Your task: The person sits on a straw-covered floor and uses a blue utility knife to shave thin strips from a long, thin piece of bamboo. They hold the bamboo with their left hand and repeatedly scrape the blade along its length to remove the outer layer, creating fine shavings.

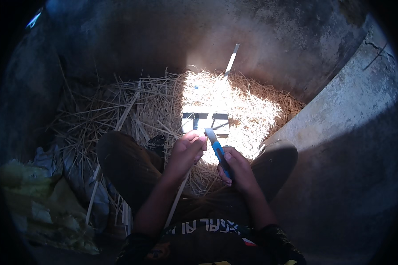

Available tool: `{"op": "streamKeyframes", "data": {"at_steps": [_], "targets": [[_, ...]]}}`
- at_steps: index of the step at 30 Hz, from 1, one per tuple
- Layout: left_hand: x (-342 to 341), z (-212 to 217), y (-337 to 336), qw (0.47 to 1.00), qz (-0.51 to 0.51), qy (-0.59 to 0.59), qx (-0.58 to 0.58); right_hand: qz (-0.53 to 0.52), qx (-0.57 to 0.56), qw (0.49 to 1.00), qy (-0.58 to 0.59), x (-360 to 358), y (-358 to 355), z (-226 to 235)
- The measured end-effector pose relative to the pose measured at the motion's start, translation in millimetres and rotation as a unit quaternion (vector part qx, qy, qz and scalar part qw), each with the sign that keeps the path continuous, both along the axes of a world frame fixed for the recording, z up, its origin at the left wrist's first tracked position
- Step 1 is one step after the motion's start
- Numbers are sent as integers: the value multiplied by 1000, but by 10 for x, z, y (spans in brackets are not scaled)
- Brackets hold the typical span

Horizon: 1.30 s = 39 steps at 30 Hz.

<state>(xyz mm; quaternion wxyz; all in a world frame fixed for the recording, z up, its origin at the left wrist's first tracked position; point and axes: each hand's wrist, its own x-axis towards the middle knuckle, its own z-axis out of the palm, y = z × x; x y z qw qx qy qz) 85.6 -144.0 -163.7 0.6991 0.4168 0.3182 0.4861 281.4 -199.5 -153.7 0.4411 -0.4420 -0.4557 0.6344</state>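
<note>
My right hand is closed around the blue handle of a utility knife, its blade extended and pointing up and away. The blade reaches close to the fingertips of my left hand; whether it touches anything there I cannot tell. My left hand is pinched on a long, thin, pale strip, which looks like split bamboo. The strip runs from beside my lap, past the left fingers, and up beyond the sunlit patch. Just past both hands lies a pale rectangular object, crossed by dark shadows.
Curled shavings cover the floor ahead, brightly sunlit in the middle. Loose strips are scattered to the left. A yellowish sack lies at lower left. Concrete walls rise at the back, with a slanted concrete surface at right.
</note>
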Motion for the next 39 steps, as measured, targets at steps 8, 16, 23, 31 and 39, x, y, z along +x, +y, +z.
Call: {"op": "streamKeyframes", "data": {"at_steps": [8, 16, 23, 31, 39], "targets": [[-8, 39, -7, 1000, 0, 5, -5, -3, -16, 999, 36, 11, 0, 2], [-16, 63, -1, 999, 26, 11, -27, -2, -5, 997, 77, 36, -19, 72], [-4, 76, 2, 998, 62, 5, -12, -10, 13, 995, 94, 20, -27, 52], [-15, 67, 26, 998, 51, 32, -17, -37, 32, 996, 78, 10, 0, -3], [-1, 93, -6, 997, 56, 45, -9, -21, 39, 995, 88, 36, 19, -46]]}}
